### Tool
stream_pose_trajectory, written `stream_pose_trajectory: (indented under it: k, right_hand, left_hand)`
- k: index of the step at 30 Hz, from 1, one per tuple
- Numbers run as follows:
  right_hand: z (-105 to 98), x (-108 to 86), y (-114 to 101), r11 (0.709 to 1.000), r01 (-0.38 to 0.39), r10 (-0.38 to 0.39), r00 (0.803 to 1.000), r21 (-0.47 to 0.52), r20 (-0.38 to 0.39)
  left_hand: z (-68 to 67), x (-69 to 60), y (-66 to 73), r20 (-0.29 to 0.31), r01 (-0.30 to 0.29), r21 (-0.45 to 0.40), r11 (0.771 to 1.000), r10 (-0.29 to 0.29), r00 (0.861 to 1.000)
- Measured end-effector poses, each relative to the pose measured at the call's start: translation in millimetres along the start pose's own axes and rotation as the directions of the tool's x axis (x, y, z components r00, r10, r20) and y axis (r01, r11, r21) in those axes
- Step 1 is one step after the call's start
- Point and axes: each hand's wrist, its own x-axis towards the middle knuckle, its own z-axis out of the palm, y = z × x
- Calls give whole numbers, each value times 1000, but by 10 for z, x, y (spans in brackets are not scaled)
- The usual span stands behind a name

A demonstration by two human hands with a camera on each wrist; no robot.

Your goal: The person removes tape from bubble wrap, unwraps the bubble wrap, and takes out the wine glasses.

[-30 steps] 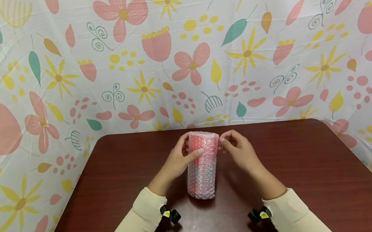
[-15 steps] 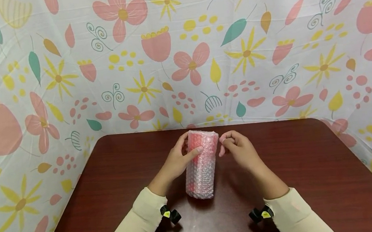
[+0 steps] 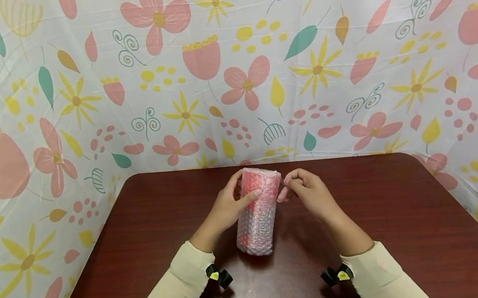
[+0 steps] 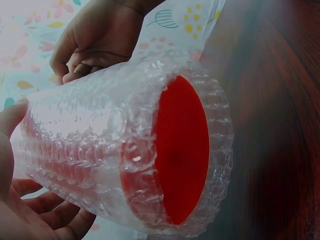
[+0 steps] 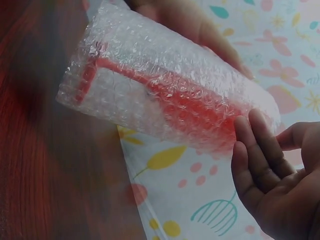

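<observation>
A red cylindrical thing in clear bubble wrap (image 3: 257, 218) stands slightly tilted above the dark wooden table. My left hand (image 3: 227, 202) grips its upper left side, thumb across the front and fingers behind. In the left wrist view, the round red end (image 4: 182, 155) shows through the open end of the wrap. My right hand (image 3: 310, 192) is at the upper right edge, thumb and forefinger drawn together there in a pinch on the bubble wrap. The right wrist view shows its other fingers (image 5: 250, 150) bent against the wrap; what lies between the tips is hidden.
The reddish-brown table (image 3: 162, 216) reaches back to a white cloth (image 3: 200, 119) printed with flowers and leaves, which hangs behind it and along both sides. Black wrist cameras (image 3: 219, 275) sit on the cream sleeves.
The lower end of the wrapped cylinder has swung a little to the left, tilting it more. My right hand has shifted slightly at the upper edge; my left hand keeps its hold.
</observation>
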Motion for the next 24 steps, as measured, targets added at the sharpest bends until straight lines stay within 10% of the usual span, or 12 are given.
stream_pose_trajectory:
  k: [24]
  right_hand:
    - [-75, 26, 53, 997, 43, -38, 996, -59, 75]
  left_hand:
    - [-23, 15, -34, 27, -46, 24, 999, 45, 999]
